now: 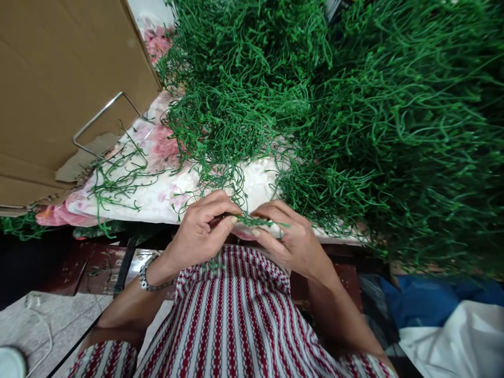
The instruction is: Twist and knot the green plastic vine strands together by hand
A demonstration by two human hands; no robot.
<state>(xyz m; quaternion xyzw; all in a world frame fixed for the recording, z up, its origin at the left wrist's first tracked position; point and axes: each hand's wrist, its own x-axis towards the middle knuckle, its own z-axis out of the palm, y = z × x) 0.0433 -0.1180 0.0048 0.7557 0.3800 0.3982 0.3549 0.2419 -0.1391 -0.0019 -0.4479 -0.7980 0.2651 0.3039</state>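
Between my hands runs a thin green plastic-looking sprig with small branching tips. My left hand is closed, thumb and forefinger pinching one end of it. My right hand curls around the other end; its thumb and forefinger stand apart, with the sprig passing through the gap. Both hands are at the near edge of a white cloth with pink flowers. Just beyond the fingers, loose green stems lie on the cloth. A small green piece rests on the striped garment below my left hand.
Large tangled heaps of green stems cover the back and right of the table. A cardboard box with a bent metal handle stands at the left. More stems are scattered beside it. Blue fabric and white fabric lie lower right.
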